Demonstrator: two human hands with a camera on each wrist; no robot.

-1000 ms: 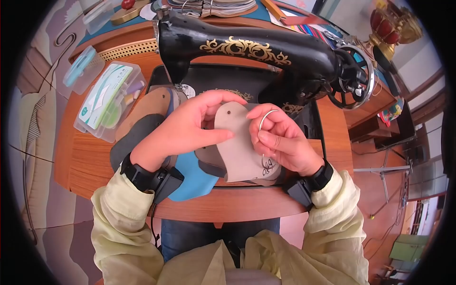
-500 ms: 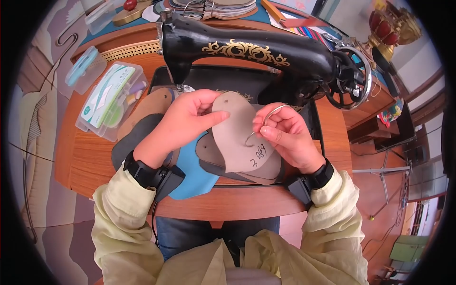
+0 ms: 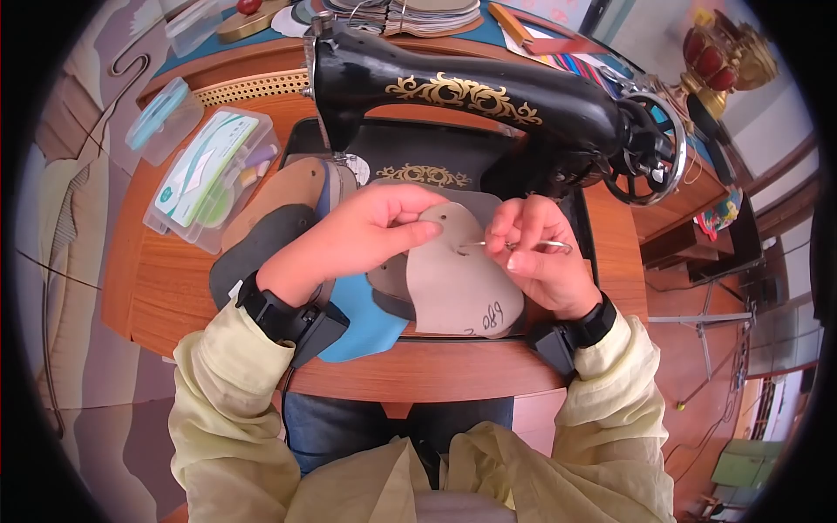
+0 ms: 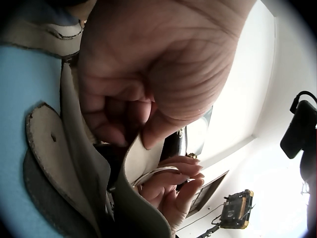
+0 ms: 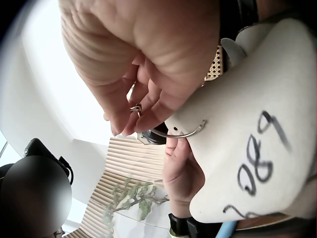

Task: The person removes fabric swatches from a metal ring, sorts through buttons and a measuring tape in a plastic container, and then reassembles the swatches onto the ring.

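Note:
A beige leather sample piece [image 3: 466,283] with a small round hole near its narrow end carries handwritten digits on its face. My left hand [image 3: 357,235] pinches it near that end, thumb on top. Between the thumb and fingers of my right hand [image 3: 549,257] is an opened metal binder ring [image 5: 186,135]. The ring's free curved tip overlaps the leather, apart from the hole [image 5: 175,129], in the right wrist view. Beneath lie more sample pieces: a blue one [image 3: 366,327], a dark grey one [image 3: 261,253] and a brown one [image 3: 275,205].
Behind the hands stands a black sewing machine [image 3: 462,87] with gold ornament and a handwheel [image 3: 649,148] at right. Clear plastic boxes [image 3: 209,179] sit on the wooden table [image 3: 166,296] at left. Bundled samples [image 3: 432,16] lie at the back.
The beige piece has shifted right and slightly toward me since half a second ago. The ring has turned from roughly upright to sideways, its tip now nearer the hole. The left hand moved right too.

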